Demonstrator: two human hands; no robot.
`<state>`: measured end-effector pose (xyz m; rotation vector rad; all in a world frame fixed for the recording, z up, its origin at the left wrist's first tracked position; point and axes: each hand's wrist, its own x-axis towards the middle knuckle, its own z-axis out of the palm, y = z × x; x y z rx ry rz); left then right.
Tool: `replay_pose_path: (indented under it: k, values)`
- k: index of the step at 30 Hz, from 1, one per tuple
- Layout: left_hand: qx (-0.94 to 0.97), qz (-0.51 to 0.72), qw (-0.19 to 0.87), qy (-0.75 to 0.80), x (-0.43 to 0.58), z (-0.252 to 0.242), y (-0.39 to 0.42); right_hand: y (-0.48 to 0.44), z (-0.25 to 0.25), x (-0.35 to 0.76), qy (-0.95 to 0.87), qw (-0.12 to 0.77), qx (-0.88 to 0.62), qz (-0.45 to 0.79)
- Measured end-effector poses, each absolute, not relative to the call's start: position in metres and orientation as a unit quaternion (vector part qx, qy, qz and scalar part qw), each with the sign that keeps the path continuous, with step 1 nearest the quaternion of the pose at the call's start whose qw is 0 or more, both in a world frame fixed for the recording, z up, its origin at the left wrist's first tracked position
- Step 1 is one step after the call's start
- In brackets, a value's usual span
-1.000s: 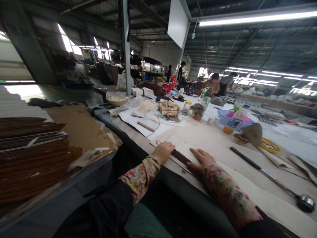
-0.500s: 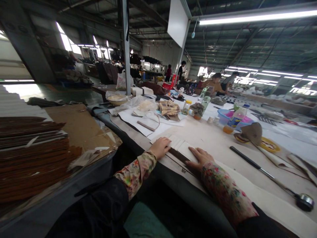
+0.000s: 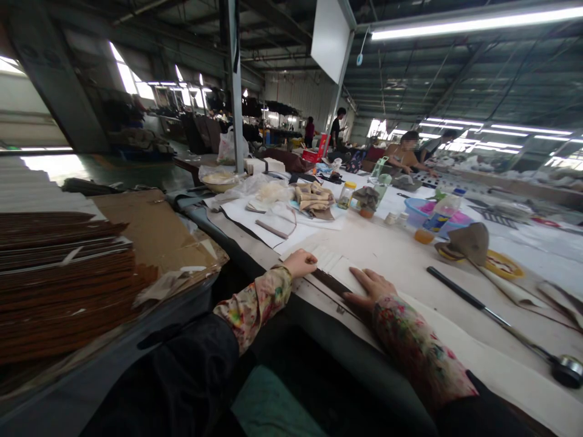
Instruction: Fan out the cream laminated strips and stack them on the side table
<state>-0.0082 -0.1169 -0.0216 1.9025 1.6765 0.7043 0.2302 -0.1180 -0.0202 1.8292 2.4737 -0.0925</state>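
A long strip (image 3: 334, 267), white on top with a dark brown edge, lies along the front edge of the table. My right hand (image 3: 371, 288) rests flat on it, fingers stretched forward. At the strip's far end is my left hand (image 3: 300, 264), its fingers curled together by the white layers; whatever they pinch is too small to make out. A long pale piece of material (image 3: 483, 346) runs beside and beyond my right forearm. To the right lies a hammer (image 3: 496, 321) with a black grip and a round metal head.
A stack of brown-and-white sheets (image 3: 59, 285) and cardboard (image 3: 141, 230) stand at left. Farther up the table are folded tan pieces (image 3: 312, 197), a yellow-lidded jar (image 3: 346, 194), a blue basin (image 3: 416, 212), a bottle (image 3: 441, 212) and a yellow dish (image 3: 503, 265). Several people work beyond.
My left hand's fingers have drawn in from lying stretched over the strip to a curled shape. My right hand stays flat in place. The view has shifted slightly.
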Motion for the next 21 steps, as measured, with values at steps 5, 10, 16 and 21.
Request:
replay_pose_path:
  k: [5,10,16,21]
  values:
    - [0.623,0.253,0.331,0.662,-0.003,-0.013,-0.112,-0.117,-0.02,0.231,0.806,0.033,0.59,-0.035]
    - [0.593,0.232,0.413,0.651,-0.003,-0.006,-0.107,-0.117,-0.019,0.23,0.801,0.038,0.596,-0.034]
    - [0.618,0.214,0.375,0.657,-0.001,-0.003,-0.095,-0.116,-0.023,0.232,0.804,0.023,0.593,-0.027]
    - [0.666,0.223,0.272,0.657,0.002,-0.01,-0.094,-0.116,-0.024,0.233,0.809,0.015,0.587,-0.028]
